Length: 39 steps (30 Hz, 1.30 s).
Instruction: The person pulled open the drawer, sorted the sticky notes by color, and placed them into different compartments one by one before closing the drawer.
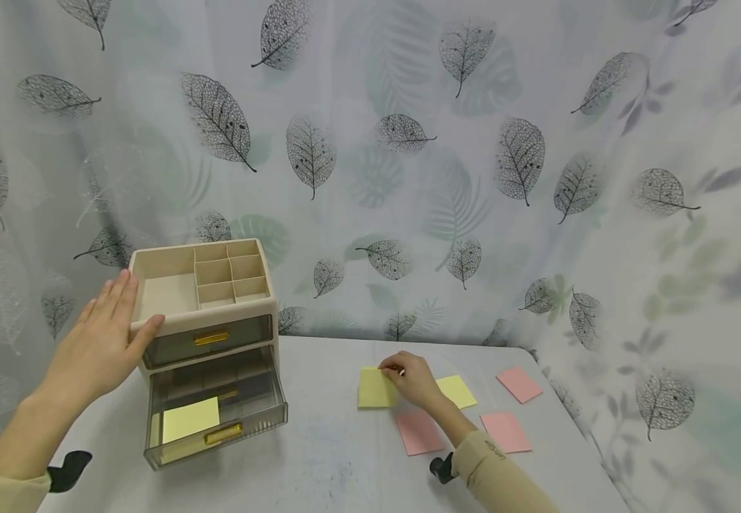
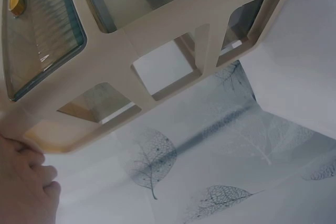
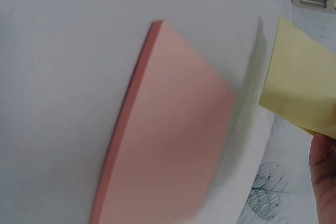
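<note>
My left hand (image 1: pixel 102 333) rests against the left side of a cream desktop drawer organizer (image 1: pixel 204 311), fingers stretched along its top edge and thumb over the front rim. The organizer's lower clear drawer (image 1: pixel 255 413) stands pulled out, with a yellow sticky note pad (image 1: pixel 191 420) inside. With my right hand (image 1: pixel 412 377) I pinch another yellow sticky note pad (image 1: pixel 373 389) by its edge. In the right wrist view this pad (image 3: pixel 302 77) is raised off the table, and a pink sticky note pad (image 3: pixel 170 129) lies close to the camera.
On the white table (image 1: pixel 325 456), a third yellow pad (image 1: pixel 457 391) lies right of my right hand. Pink pads (image 1: pixel 519 384) lie around it. The organizer's upper drawer (image 1: pixel 210 340) is closed, below a compartmented top tray (image 1: pixel 165 293). A leaf-patterned curtain (image 1: pixel 370 214) hangs behind.
</note>
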{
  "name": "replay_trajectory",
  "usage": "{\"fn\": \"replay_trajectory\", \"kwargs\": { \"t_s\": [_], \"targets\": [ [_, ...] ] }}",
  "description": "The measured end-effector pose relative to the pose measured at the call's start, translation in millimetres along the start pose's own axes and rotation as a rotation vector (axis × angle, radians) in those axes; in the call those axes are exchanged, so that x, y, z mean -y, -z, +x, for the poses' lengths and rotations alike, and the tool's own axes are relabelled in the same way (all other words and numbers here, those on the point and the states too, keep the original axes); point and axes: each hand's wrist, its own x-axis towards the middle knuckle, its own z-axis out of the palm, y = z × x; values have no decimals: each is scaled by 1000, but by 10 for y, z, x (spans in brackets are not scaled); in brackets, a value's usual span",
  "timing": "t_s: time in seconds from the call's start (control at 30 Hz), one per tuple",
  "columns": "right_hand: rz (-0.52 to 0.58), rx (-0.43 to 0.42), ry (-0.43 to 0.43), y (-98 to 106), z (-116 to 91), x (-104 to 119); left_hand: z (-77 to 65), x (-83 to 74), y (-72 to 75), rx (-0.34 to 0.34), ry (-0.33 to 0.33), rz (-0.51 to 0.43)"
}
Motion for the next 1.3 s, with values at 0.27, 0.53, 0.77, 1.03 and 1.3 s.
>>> {"fn": "replay_trajectory", "kwargs": {
  "t_s": [0.27, 0.53, 0.77, 1.03, 1.3],
  "targets": [
    [81, -49, 25, -31, 77, 153, -9, 3, -4, 1, 4, 0],
    [135, -100, 92, -31, 171, 408, -7, 5, -7, -10, -3, 1],
    [177, -135, 134, -8, 236, 674, -3, -3, 0, -10, -1, 1],
    [224, -165, 212, 19, 322, 970, 7, -1, -6, -12, -3, 5],
    [285, -206, 305, 11, 412, 1255, 1, 6, -16, -9, -1, 7]
  ]
}}
